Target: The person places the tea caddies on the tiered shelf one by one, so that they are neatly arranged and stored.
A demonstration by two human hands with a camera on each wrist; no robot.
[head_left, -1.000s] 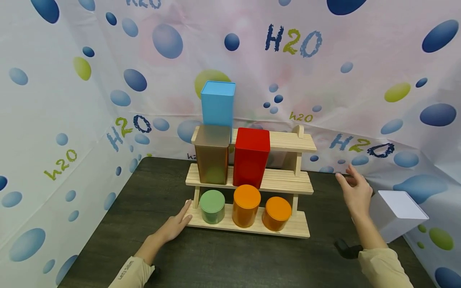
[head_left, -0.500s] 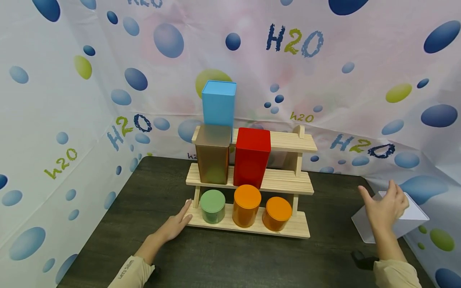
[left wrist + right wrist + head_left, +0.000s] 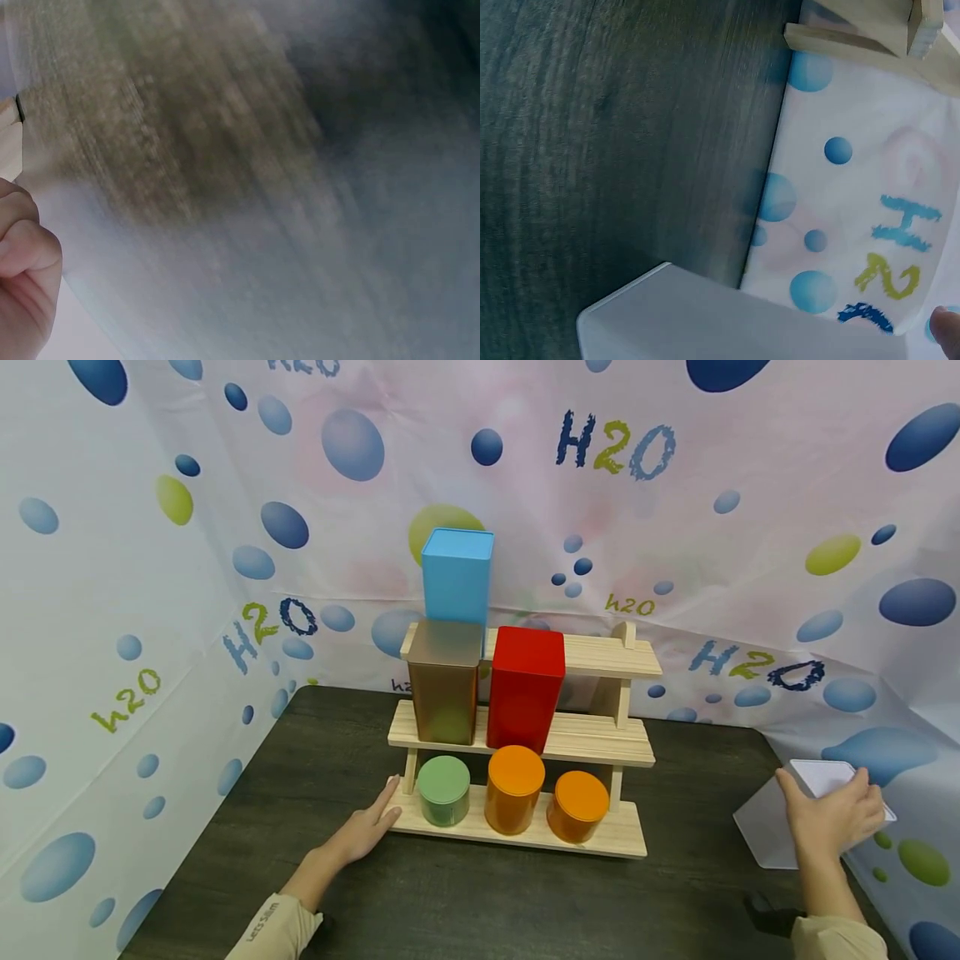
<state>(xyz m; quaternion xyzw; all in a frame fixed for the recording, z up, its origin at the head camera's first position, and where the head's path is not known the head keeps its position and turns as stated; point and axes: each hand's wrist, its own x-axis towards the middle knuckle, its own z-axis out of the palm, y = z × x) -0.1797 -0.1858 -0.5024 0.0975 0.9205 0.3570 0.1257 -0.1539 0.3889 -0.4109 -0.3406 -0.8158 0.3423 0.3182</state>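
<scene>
My left hand point(image 3: 360, 837) rests against the left end of the wooden three-tier shelf point(image 3: 624, 833), its thumb by the front corner. The left wrist view catches only part of this hand point(image 3: 26, 259); the rest of that view is blurred. Over the top of a tilted white box point(image 3: 772, 822) is my right hand point(image 3: 832, 822), thumb at one lid edge and fingers spread toward the other. In the right wrist view, a fingertip point(image 3: 949, 330) appears just beyond the white box point(image 3: 757, 322); no firm contact is visible.
The bottom tier bears a green canister point(image 3: 444, 793), a taller orange canister point(image 3: 513, 793) and a short orange one. A brown tin point(image 3: 444, 693) and red tin point(image 3: 525, 689) stand on the middle tier, a blue tin point(image 3: 456, 577) on top. Patterned sheets surround the dark table point(image 3: 465, 902).
My right hand has moved right from beside the shelf and lowered over the white box. My left hand keeps its place; shelf, tins and canisters have not moved.
</scene>
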